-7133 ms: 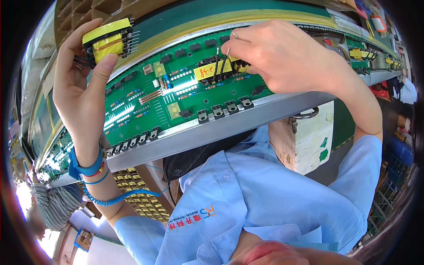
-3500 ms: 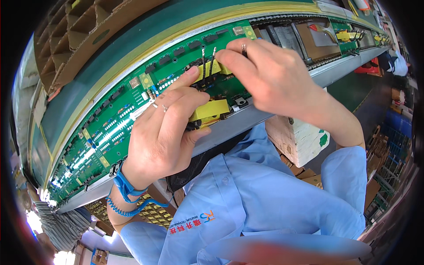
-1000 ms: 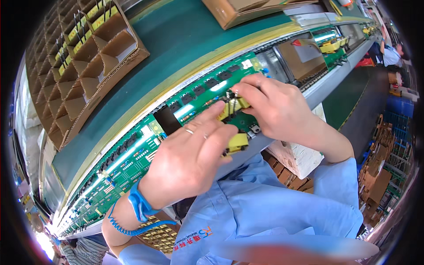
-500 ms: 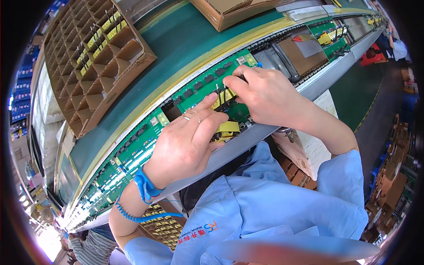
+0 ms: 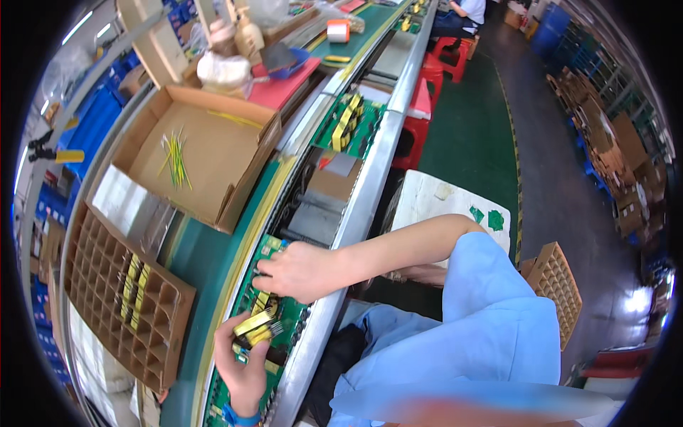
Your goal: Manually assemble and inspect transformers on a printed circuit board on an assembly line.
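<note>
A green circuit board (image 5: 284, 313) lies on the conveyor line in front of me. My left hand (image 5: 244, 368) grips a yellow and black transformer (image 5: 256, 326) and holds it against the board. My right hand (image 5: 302, 270) rests flat on the board's upper part, with its fingertips pressed on small components near the left edge. Whether those fingers pinch anything is hidden. A blue band circles my left wrist.
A brown divided tray (image 5: 121, 302) with several yellow transformers sits to the left. An open cardboard box (image 5: 206, 160) holds thin yellow-green wires. Another green board (image 5: 350, 124) lies farther up the line. A white box (image 5: 448, 206) and red stools (image 5: 427, 92) stand on the right.
The view has swung toward the far end of the line. My left hand has moved down the board with the transformer, and my right hand now lies flatter on the board.
</note>
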`<state>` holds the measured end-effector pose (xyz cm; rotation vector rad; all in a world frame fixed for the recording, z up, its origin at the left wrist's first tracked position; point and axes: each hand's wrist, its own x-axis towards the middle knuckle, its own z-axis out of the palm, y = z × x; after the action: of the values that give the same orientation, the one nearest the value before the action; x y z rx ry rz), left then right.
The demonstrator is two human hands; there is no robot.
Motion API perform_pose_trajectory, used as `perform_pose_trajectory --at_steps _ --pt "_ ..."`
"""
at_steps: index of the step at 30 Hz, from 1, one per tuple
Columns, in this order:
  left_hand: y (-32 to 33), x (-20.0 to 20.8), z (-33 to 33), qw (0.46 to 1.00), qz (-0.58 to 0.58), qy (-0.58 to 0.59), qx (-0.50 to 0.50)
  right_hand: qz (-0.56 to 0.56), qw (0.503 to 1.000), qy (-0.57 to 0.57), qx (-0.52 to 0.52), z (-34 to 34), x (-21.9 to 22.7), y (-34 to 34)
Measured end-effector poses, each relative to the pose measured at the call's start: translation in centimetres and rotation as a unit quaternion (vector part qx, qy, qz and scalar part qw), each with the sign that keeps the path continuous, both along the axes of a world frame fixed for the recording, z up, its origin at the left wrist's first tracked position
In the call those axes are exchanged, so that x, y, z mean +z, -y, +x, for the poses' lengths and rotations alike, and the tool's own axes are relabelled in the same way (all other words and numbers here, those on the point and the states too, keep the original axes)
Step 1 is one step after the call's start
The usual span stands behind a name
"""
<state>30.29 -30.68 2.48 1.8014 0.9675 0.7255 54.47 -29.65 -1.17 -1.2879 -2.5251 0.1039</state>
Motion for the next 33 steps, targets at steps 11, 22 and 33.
perform_pose_trajectory --at_steps 11,22,33 --pt "0.0 0.0 -2.4 0.980 -0.112 0.094 0.138 0.054 0.978 -0.096 -0.177 4.5 6.4 -13.9" --pt "-0.6 -0.9 -3.0 0.980 -0.093 0.087 0.155 -0.152 0.965 0.115 -0.182 -0.2 4.8 -20.5" --pt "0.2 -1.4 -3.1 0.972 -0.149 -0.050 0.173 0.028 0.979 -0.041 -0.199 -0.3 3.8 -23.2"
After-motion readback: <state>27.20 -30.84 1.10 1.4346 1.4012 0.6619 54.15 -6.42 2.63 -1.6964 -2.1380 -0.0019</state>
